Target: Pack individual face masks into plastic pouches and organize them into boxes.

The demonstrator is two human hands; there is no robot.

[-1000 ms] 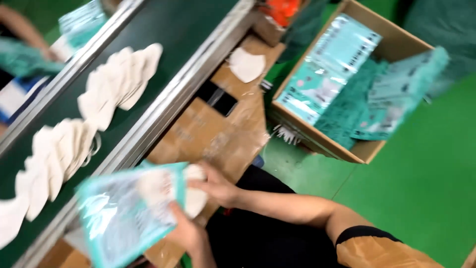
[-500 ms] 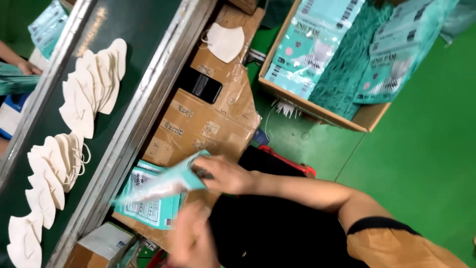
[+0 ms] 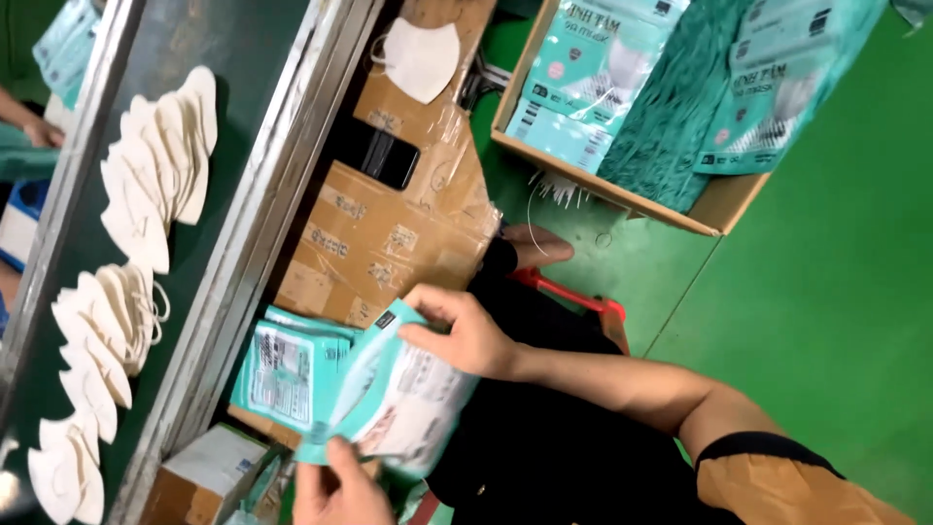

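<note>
Because the teal-and-white plastic pouch point(image 3: 389, 399) is thin film with soft masks inside, it looks light, floppy and a little slick, so it should handle best pinched at its edges rather than squeezed across the middle. It sits nearest the camera, held above the person's lap. The left hand point(image 3: 335, 486) pinches its lower edge between thumb and fingers, and the right hand point(image 3: 466, 335) curls its fingers over the upper edge, thumb underneath. The film bows between the two grips, which suggests it would sag or slide if held at one corner alone. Just behind the pouch, a stack of similar teal pouches point(image 3: 282, 374) lies flat on the cardboard-covered bench point(image 3: 389, 233), with a dark phone point(image 3: 384, 156) further along and one loose white mask point(image 3: 420, 60) at its far end. To the left, a green conveyor belt point(image 3: 233, 78) carries fanned stacks of white masks point(image 3: 155, 165). Farthest off, an open cardboard box point(image 3: 709, 209) on the green floor point(image 3: 836, 321) holds more filled pouches.
</note>
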